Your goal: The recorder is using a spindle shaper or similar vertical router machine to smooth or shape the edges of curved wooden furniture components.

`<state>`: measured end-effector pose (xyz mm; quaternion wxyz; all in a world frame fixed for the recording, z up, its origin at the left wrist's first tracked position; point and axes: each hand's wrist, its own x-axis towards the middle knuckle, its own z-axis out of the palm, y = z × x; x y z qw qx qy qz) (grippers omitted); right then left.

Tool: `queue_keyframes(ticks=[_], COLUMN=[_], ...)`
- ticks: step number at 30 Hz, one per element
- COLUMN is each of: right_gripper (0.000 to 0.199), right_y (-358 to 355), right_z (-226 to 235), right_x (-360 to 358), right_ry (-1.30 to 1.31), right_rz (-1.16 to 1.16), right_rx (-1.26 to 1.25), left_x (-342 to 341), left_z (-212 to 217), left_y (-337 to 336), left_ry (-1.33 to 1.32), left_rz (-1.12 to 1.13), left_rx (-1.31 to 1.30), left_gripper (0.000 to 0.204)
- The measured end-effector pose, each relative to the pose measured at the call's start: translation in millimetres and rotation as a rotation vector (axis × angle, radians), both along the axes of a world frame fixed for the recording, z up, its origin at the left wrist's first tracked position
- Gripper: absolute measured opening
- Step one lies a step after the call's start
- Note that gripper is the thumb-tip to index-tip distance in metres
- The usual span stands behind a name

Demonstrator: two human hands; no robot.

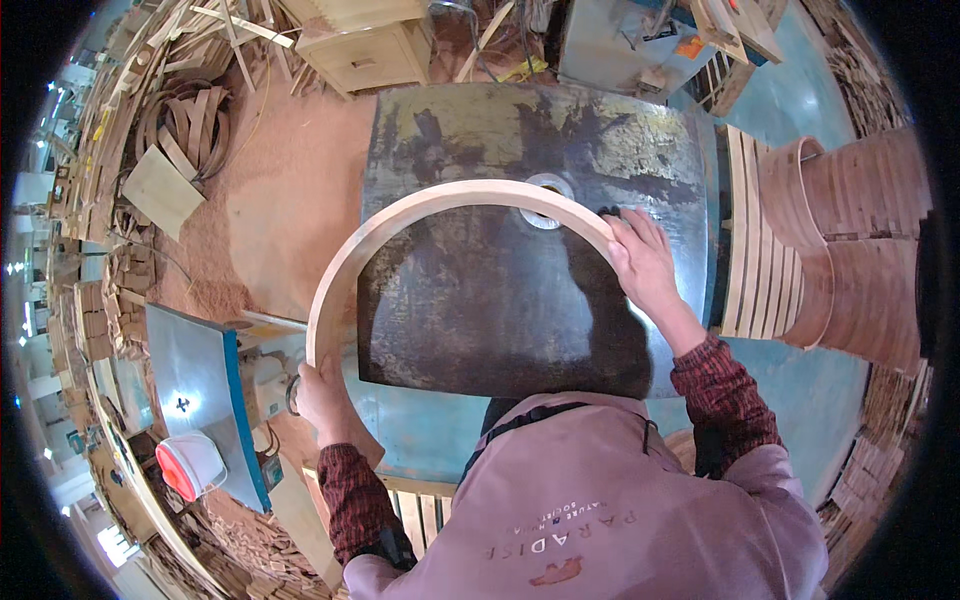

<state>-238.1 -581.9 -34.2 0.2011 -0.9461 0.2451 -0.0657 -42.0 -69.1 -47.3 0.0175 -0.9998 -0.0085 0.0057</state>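
A pale, curved wooden strip (480, 190), bent like a half hoop, arches over a dark metal machine table (480, 300). My left hand (325, 402) is closed around its left end, just off the table's left edge. At the strip's right end, over the table, my right hand (645, 262) grips it, fingers pointing away from me. Part of the strip crosses a round metal ring (547, 222) set in the table and covers some of it. What lies inside the ring is partly hidden.
Right of the table, stacks of curved wooden panels (870, 250) stand on a slatted pallet (755, 240). At left, a white bucket (208, 462) sits on a grey metal surface (190, 370). Sawdust (280, 190) covers the floor. A wooden cabinet (365, 55) stands at the back.
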Motion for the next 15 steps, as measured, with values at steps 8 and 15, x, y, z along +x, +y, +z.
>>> queue_keyframes(ticks=[8,15], right_gripper=[0.041,0.039], right_y=[16,22], right_z=[-2,-7], right_x=[97,180], right_ry=[-0.026,-0.035], right_rz=[0.147,0.217], right_rx=[-0.073,-0.117], left_x=[24,71], left_z=[-11,-12], left_y=[43,47], left_ry=[-0.044,-0.104], left_rz=[0.096,0.200], left_rx=[0.024,-0.012], left_gripper=[0.048,0.042])
